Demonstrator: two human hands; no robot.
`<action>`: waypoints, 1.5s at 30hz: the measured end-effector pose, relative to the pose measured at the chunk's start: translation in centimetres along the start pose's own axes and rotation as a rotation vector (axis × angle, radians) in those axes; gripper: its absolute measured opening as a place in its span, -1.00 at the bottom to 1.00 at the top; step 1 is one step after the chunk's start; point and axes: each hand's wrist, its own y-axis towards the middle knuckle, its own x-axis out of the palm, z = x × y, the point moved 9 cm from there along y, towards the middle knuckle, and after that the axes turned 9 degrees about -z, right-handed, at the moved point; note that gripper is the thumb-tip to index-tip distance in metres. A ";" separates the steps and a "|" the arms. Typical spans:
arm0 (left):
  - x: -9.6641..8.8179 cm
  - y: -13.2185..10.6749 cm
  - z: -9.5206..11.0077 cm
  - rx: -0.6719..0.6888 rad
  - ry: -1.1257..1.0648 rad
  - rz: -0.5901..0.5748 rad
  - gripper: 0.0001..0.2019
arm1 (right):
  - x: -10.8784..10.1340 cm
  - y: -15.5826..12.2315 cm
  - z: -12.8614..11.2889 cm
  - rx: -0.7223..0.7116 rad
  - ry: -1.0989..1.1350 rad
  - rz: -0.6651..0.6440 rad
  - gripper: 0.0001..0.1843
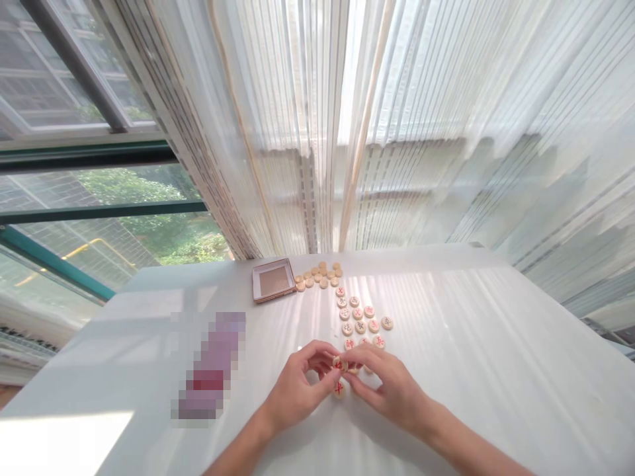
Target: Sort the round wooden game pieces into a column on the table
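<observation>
Over the front part of the white table (436,396), a round wooden Chinese chess piece (339,363) with a red character is tilted up toward me. My left hand (302,382) pinches it from the left between thumb and fingers. From the right, the fingertips of my right hand (389,383) close on its edge. Below lies another red-marked chess piece (338,389), partly covered by my left thumb. Just beyond my hands are rows of face-up pieces with red or black characters, among them a red one (349,344). My right hand hides part of the nearest ones.
A shallow open box (274,281) stands toward the back left of the table. Beside it several chess pieces (317,274) lie loose with no marks visible. A pixelated purple patch (213,367) is at the left. Sheer striped curtains (317,132) hang behind the table.
</observation>
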 end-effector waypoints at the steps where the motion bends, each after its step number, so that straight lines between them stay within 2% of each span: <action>1: 0.0 0.0 -0.2 -0.003 -0.009 0.000 -0.83 | 0.1 0.0 -0.1 -0.014 -0.008 -0.008 -0.68; 11: -0.2 0.0 -1.0 -0.025 -0.023 0.047 -0.81 | 0.9 -0.2 -0.5 -0.022 -0.066 -0.094 -0.77; 33: -0.2 -0.1 -0.4 0.016 -0.008 0.012 -0.72 | -0.1 -0.2 0.6 0.050 -0.048 0.001 -0.76; 45: -0.1 -0.2 -0.2 0.017 0.028 0.027 -0.73 | -0.4 -0.1 0.4 0.042 -0.043 0.034 -0.75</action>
